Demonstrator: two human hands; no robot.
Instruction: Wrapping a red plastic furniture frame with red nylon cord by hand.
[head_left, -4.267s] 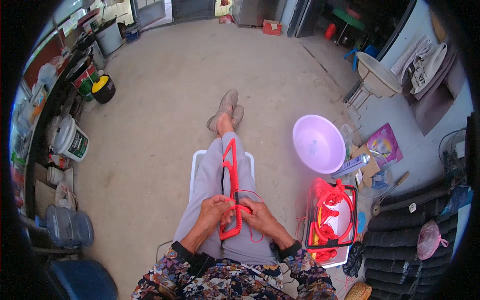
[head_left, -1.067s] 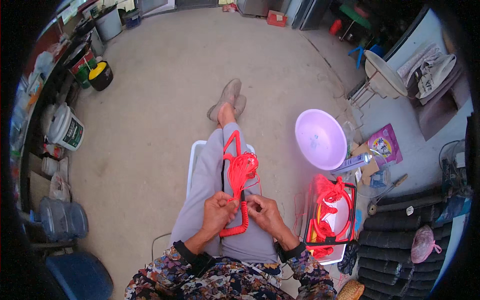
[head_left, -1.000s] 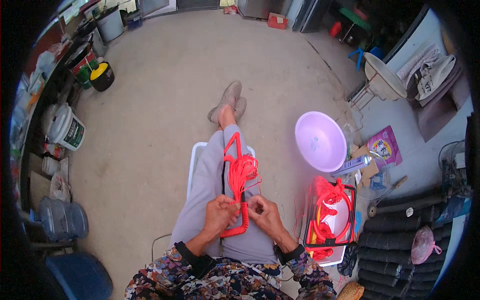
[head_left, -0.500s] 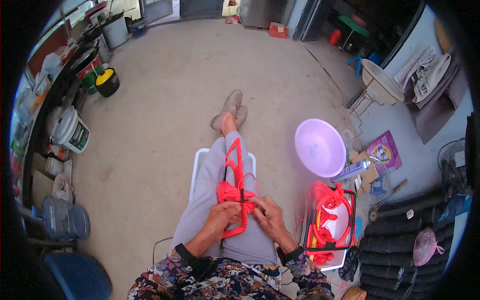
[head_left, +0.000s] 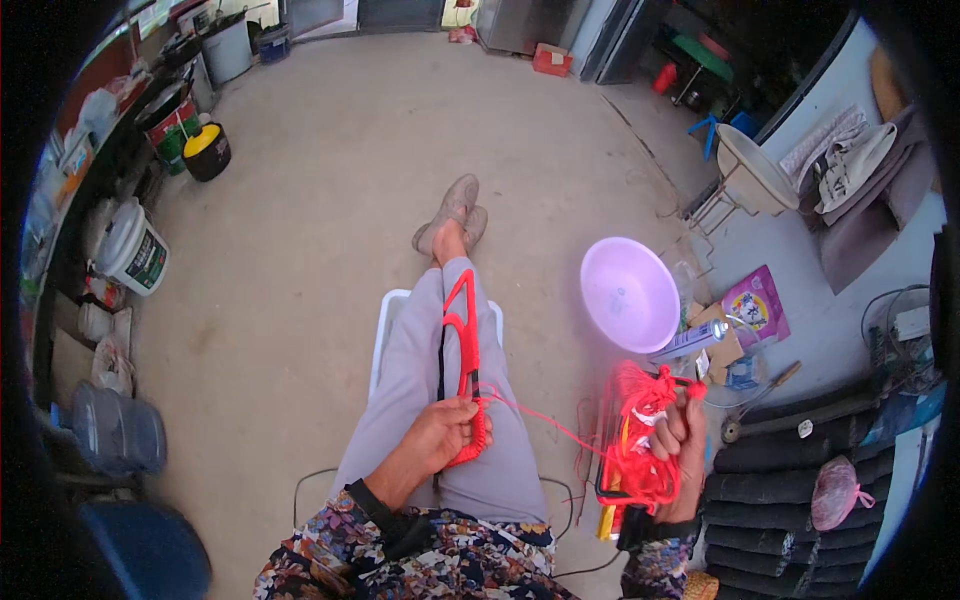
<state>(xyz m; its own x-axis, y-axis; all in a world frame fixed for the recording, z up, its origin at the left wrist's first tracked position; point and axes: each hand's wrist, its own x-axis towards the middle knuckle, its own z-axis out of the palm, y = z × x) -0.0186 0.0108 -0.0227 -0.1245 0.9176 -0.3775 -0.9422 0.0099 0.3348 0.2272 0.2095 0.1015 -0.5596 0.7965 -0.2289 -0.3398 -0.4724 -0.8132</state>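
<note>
From the head camera, looking down on a lap in grey trousers (head_left: 495, 480). At lower centre of the frame, with forearm slanted up and rightward from the lower edge, pinching the lower part of a red-wrapped frame (head_left: 466, 340) between thumb and bent fingers of the left hand (head_left: 440, 433). Laid lengthwise along the legs, that same piece, with its narrow end toward crossed shoes (head_left: 455, 212) near the middle of the frame. At lower right, reaching well out to the side with the right hand (head_left: 682, 440), raised nearly upright above a dark cuff, fingers curled at loops of red cord (head_left: 645, 478); impossible to tell whether closed on them. Stretched between both hands, slanting down to the right, a thin red strand (head_left: 545, 417). Higher up, right of centre, a purple basin (head_left: 632, 290)
</note>
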